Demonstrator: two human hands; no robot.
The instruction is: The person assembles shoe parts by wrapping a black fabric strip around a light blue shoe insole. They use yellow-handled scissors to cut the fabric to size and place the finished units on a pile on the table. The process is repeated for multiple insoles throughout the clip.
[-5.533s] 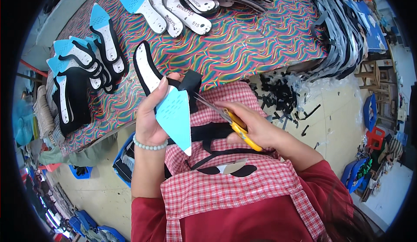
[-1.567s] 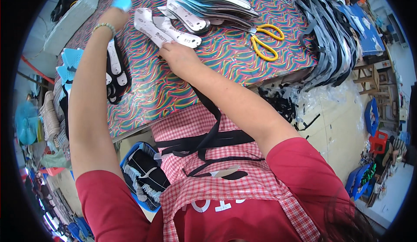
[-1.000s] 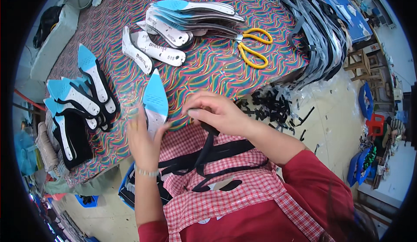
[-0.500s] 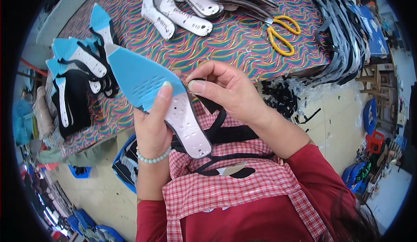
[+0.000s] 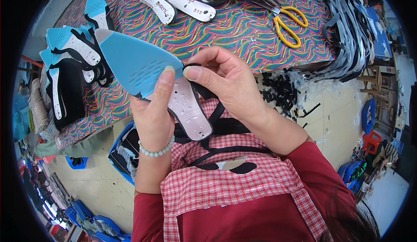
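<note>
Centre frame: left hand (image 5: 152, 116) clamps the blue insole (image 5: 139, 66) from beneath, thumb on top; right hand (image 5: 226, 79) pinches its black strap (image 5: 204, 92). Risk: strap slipping free under a loosened pinch.

Sky-blue insole (image 5: 134, 63) with a pale pinkish-white heel, black strap (image 5: 204, 90), yellow-handled scissors (image 5: 289, 24), table cloth (image 5: 234, 29) in rainbow wavy stripes, red-and-white checked apron (image 5: 226, 185), pale green bead bracelet (image 5: 157, 150)
</note>
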